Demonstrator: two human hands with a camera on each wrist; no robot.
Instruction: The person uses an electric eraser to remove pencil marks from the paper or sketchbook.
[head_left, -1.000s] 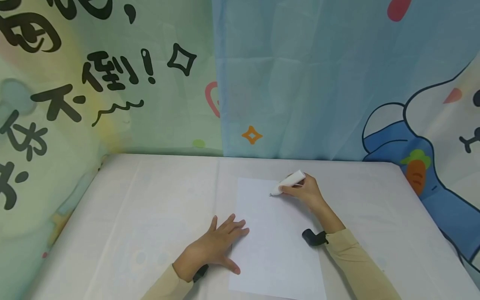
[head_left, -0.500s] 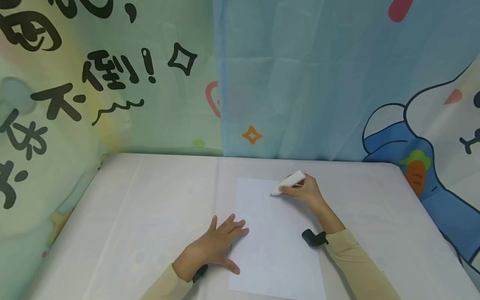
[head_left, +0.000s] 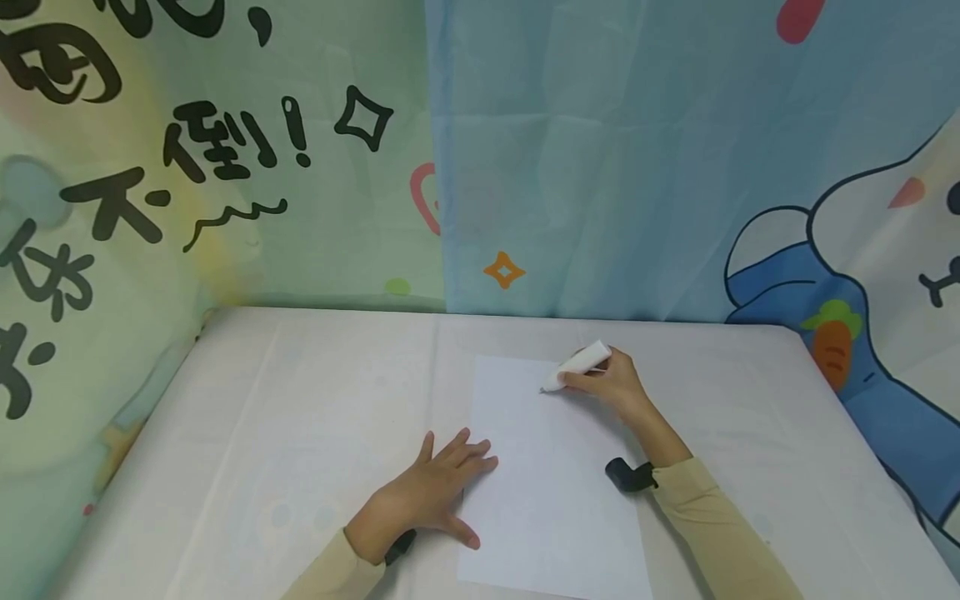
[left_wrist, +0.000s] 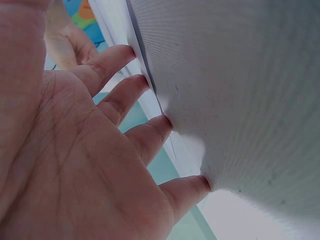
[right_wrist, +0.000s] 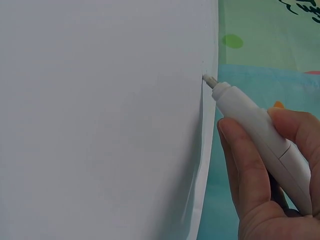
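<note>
A sheet of white paper [head_left: 555, 483] lies on the white-covered table. My left hand [head_left: 438, 487] rests with its fingers spread across the paper's left edge. In the left wrist view, the fingertips [left_wrist: 160, 125] touch the surface while the palm stays off it. Near the paper's top, my right hand [head_left: 617, 385] grips a thick white pen [head_left: 581, 365] with a narrow metal tip. Seen from the right wrist, the pen [right_wrist: 252, 117] is tilted, pinched between thumb and fingers, its tip at the paper. I can make out no marks on the sheet.
The white tablecloth [head_left: 315, 400] extends around the paper on all sides. A printed curtain [head_left: 585, 167] hangs behind the table's far edge, and more printed cloth [head_left: 112, 317] is at the left. A black wrist camera [head_left: 628, 476] juts from the right sleeve over the paper.
</note>
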